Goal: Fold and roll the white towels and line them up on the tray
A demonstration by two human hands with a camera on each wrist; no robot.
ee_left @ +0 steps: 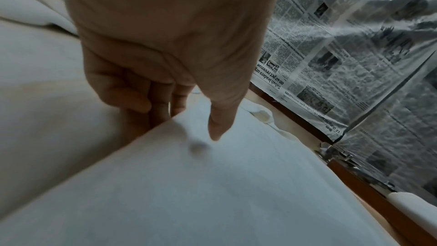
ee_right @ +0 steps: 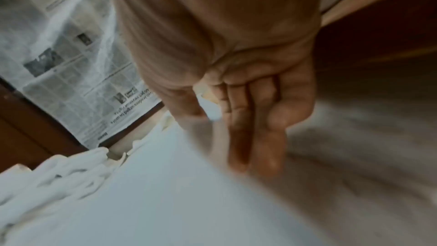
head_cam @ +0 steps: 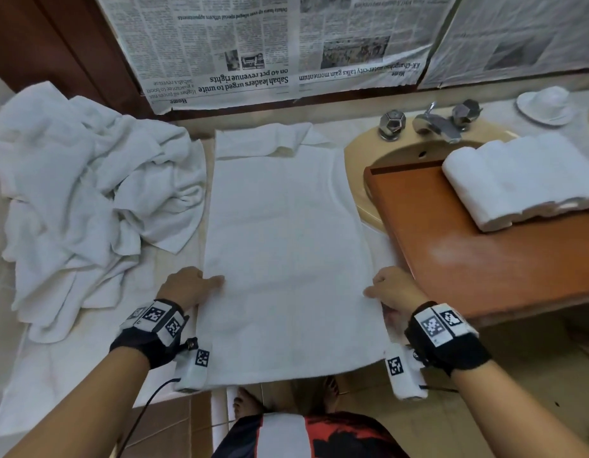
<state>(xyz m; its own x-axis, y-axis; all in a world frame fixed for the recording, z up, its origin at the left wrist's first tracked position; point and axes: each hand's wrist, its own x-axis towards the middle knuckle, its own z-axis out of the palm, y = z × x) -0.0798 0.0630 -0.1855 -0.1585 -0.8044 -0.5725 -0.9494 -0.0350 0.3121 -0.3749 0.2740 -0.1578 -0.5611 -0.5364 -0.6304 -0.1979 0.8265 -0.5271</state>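
Got the towel point(head_cam: 286, 246) laid out flat in a long strip on the counter, just left of the sink point(head_cam: 385, 150). Far end is flopped back on itself a bit, near end hangs over the counter edge toward me.

My left hand point(head_cam: 190, 285) is pinching the towel's left edge, thumb point(ee_left: 216, 128) on top and fingers point(ee_left: 132, 98) curled under the cloth. My right hand point(head_cam: 394, 287) has the opposite edge the same way: thumb on top, fingers point(ee_right: 260, 137) tucked under. The right wrist view is pretty blurry, but the grip reads okay.

The tray point(head_cam: 468, 252) sits across the sink, right beside the towel. Rolled towels point(head_cam: 524, 180) are already lined up at its far end, touching each other.

Left of the towel there's a messy pile point(head_cam: 78, 193) of towels. Newspaper point(head_cam: 270, 44) covers the wall behind the sink, with the tap point(head_cam: 432, 123) right below it.
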